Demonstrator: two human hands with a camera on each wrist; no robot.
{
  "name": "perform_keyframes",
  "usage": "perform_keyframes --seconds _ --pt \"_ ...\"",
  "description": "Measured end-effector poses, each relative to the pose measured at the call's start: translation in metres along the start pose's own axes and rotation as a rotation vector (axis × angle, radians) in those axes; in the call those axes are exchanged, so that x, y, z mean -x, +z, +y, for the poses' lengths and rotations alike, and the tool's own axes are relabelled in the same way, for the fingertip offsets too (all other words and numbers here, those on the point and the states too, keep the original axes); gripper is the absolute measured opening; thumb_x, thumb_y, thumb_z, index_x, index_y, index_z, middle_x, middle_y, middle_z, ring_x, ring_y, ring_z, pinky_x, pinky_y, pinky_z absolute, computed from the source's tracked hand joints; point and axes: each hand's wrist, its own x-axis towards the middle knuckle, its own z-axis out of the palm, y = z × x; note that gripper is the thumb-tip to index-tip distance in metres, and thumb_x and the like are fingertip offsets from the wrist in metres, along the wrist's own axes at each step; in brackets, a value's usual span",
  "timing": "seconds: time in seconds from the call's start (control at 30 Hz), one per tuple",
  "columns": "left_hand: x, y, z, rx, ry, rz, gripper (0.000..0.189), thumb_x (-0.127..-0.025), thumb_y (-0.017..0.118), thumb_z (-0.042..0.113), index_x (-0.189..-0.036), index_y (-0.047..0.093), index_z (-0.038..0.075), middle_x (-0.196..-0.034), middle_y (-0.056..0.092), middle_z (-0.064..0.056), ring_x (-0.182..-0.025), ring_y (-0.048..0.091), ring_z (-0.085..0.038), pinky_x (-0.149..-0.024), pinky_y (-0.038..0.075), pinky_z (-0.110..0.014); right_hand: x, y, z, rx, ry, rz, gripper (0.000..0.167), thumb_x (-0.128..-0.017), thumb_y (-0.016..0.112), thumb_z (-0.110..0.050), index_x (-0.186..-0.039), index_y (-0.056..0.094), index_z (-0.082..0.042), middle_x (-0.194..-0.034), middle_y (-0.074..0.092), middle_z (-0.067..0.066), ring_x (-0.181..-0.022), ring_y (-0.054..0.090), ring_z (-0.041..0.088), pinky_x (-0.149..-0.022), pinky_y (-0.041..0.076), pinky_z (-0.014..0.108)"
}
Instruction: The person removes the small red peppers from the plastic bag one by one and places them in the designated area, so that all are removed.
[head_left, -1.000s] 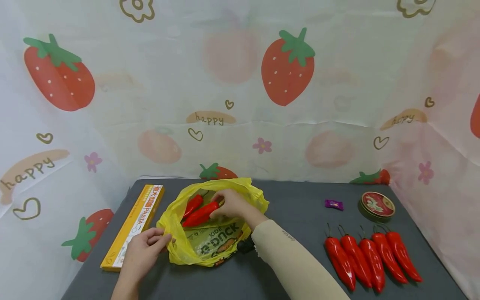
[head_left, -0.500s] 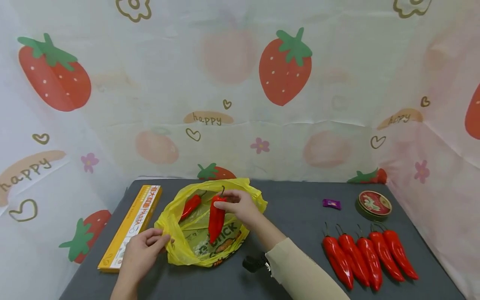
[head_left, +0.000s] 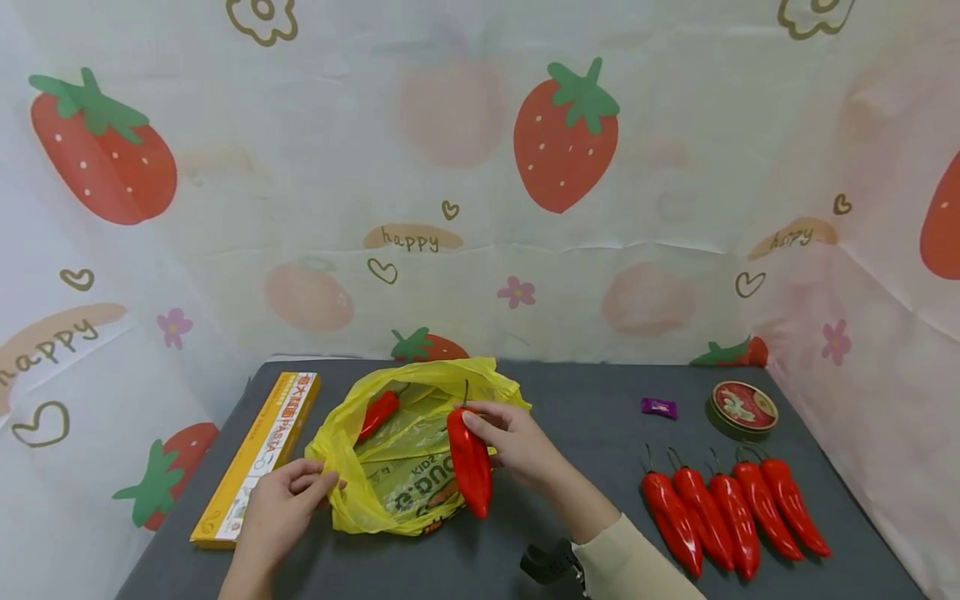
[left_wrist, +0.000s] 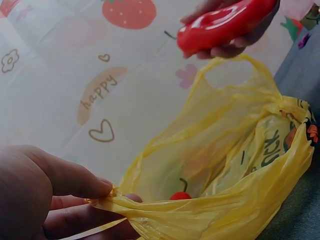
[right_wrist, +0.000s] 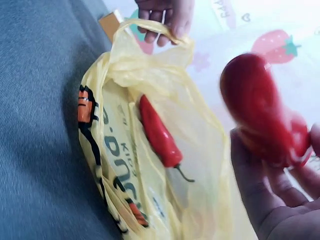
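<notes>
A yellow plastic bag lies with its mouth spread wide on the dark table. My left hand pinches the left edge of the bag between thumb and fingers, as the left wrist view also shows. With its thumb and fingers, my right hand holds a red chili pepper near the stem end, tip down, at the bag's right rim. Inside the bag rests another red chili pepper, its stem showing in the right wrist view.
Several red chili peppers lie in a row at the right. Behind them stand a round tin and a small purple wrapped candy. A yellow pasta box lies left of the bag. A patterned cloth hangs behind the table.
The right hand has lifted one chili pepper from inside the bag and carried it right and toward me, turning it tip down. The left hand keeps its grip on the bag's edge.
</notes>
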Motion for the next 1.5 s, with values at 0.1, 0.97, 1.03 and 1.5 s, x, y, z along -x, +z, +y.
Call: perform_keyframes --seconds 0.1,0.97,1.03,1.5 --pt "-0.001 0.000 -0.001 -0.004 -0.004 0.003 0.032 -0.096 0.069 0.026 -0.113 0.069 -0.001 -0.092 0.079 -0.006 -0.079 0.070 -0.009 -0.071 0.059 -0.028 0.010 -0.005 -0.005 0.000 0.002 0.002 0.053 -0.101 0.061 -0.032 -0.146 0.051 -0.005 -0.133 0.060 0.017 -0.103 0.067 0.022 -0.081 0.061 0.040" --pt "-0.004 -0.006 -0.004 0.014 -0.057 -0.005 0.037 -0.096 0.069 0.028 -0.116 0.068 -0.003 -0.093 0.079 -0.007 -0.079 0.071 -0.010 -0.073 0.061 -0.031 0.086 -0.079 0.024 0.209 0.169 0.334 0.053 -0.090 0.077 -0.035 -0.131 0.062 -0.004 -0.111 0.071 0.008 -0.096 0.064 0.020 -0.082 0.060 0.037" --pt "-0.004 -0.006 -0.003 0.016 -0.057 -0.007 0.037 -0.096 0.069 0.028 -0.116 0.067 -0.003 -0.093 0.079 -0.007 -0.080 0.071 -0.009 -0.073 0.061 -0.030 0.093 -0.088 0.028 0.221 0.186 0.352 0.055 -0.089 0.077 -0.036 -0.133 0.062 -0.005 -0.113 0.071 0.008 -0.098 0.064 0.020 -0.083 0.060 0.037" --pt "-0.005 -0.005 -0.005 0.010 -0.049 -0.004 0.037 -0.096 0.069 0.029 -0.117 0.068 -0.002 -0.091 0.079 -0.005 -0.077 0.070 -0.010 -0.070 0.060 -0.029 0.130 -0.123 0.040 0.426 0.219 0.460 0.061 -0.084 0.081 -0.044 -0.129 0.061 -0.008 -0.116 0.070 0.010 -0.096 0.068 0.020 -0.073 0.061 0.037"
